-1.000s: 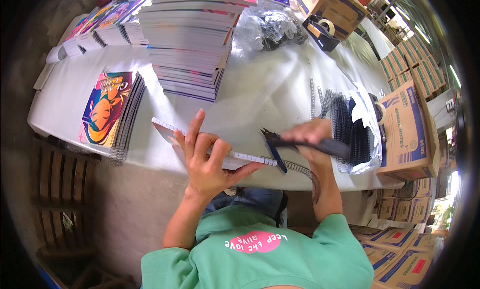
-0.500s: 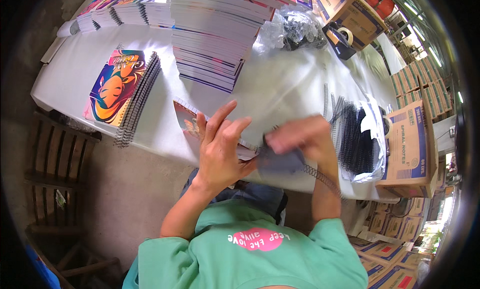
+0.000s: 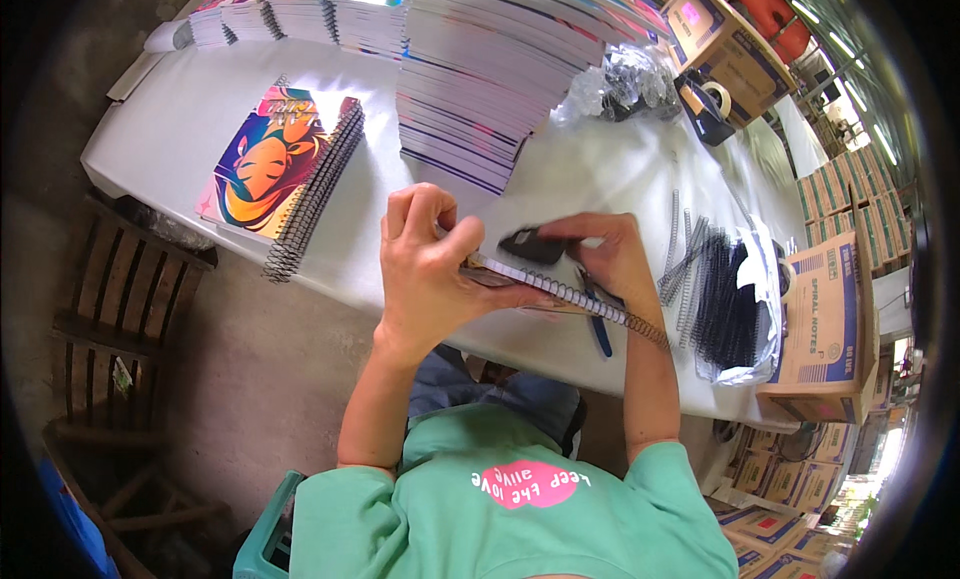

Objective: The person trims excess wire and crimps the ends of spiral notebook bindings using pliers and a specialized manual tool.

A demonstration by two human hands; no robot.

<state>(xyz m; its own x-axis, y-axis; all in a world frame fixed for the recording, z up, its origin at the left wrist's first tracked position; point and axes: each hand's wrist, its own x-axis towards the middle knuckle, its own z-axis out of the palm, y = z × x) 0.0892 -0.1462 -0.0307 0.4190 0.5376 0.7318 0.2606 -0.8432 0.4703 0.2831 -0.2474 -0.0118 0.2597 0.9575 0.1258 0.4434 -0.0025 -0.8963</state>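
My left hand (image 3: 425, 264) grips a notebook (image 3: 478, 270), its fingers curled over the top edge and its thumb beneath. A dark wire spiral (image 3: 590, 301) runs along the notebook's holed edge, and its loose end (image 3: 648, 331) sticks out past the pages toward my right forearm. My right hand (image 3: 608, 254) holds a small dark, rounded pad-like thing (image 3: 535, 246) by its fingers, just above the spiral; its exact kind I cannot make out. Below that hand, a dark blue handle-like piece (image 3: 600, 334) shows past the spiral. Most of the notebook's cover is hidden.
A tall stack of notebooks (image 3: 470, 109) stands ahead. Left lie colourful spiral notebooks (image 3: 262, 169). Loose black spirals (image 3: 725, 304) fill a white wrapper (image 3: 768, 309) at right, beside a carton (image 3: 820, 329). A tape dispenser (image 3: 705, 109) and crumpled plastic (image 3: 620, 87) sit farther back.
The spiral now lies along the notebook's edge, where before it trailed at my right wrist. My left fingers have curled in over the notebook. My right hand, blurred before, is steadier.
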